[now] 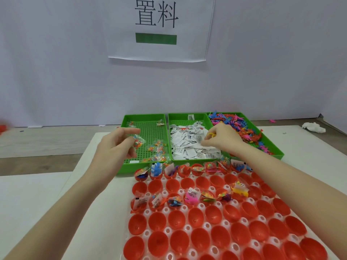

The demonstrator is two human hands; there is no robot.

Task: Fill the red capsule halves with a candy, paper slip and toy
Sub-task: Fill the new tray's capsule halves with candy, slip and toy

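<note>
- We're mid-fill: our left hand [120,141] pinches a clear candy packet [138,142] over the left green tray [143,117], where only a few packets are left.
- Our right hand [222,138] hangs over the middle tray [185,115] of white paper slips [189,145], fingers curled round a small yellow toy [211,135] while the fingertips reach down onto the slips; whether a slip is caught yet, we cannot tell.
- The right tray [277,154] is heaped with coloured toy figures [242,129], so plenty of stock there.
- Now the score: the red capsule halves [195,218] sit in a white holder sheet [207,225] on the surface, nearer to us than the trays.
- The far row, right against the trays, looks filled across: candy, slips and toys poke out of the cups.
- The next row is empty but for one cup on the right holding a yellow toy [240,190] and a slip.
- The third row is filled from its left end across about six cups, and its right end is bare.
- Every row nearer to us is bare red plastic.
- Our call: under a third done, and the candy tray may run out before the capsules do.
</note>
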